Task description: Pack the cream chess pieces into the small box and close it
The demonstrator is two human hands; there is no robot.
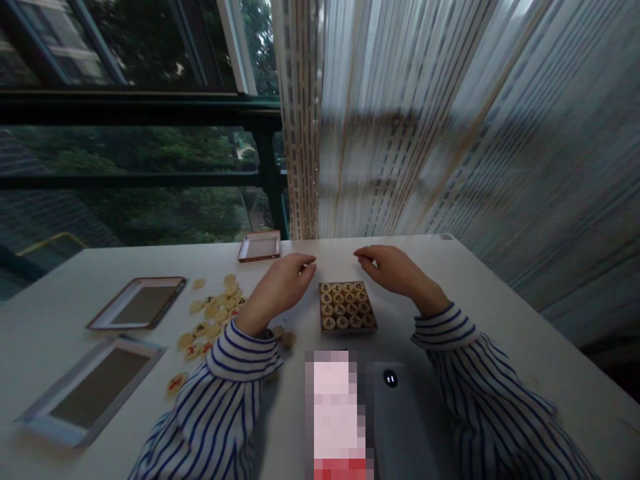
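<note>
A square box [347, 331] of xiangqi pieces lies in front of me, with round wooden pieces [345, 306] in neat rows, black characters upward. My left hand [283, 287] hovers beyond its left side, fingers stretched forward, thumb slightly apart, holding nothing. Past the box's far right corner is my right hand [393, 270], also empty, with fingers extended and a small gap to the thumb. Neither hand touches the box. Loose xiangqi pieces [213, 312] are scattered to the left, some with red characters, some with black; my left forearm hides part of them.
Two shallow trays or lids, one brown-rimmed [137, 303] and one pale [95, 392], lie on the left of the white table [500, 347]. A smaller tray [260, 246] sits at the back edge. Near me are a grey device [403, 420] with a lit display and a blurred-out screen [335, 407].
</note>
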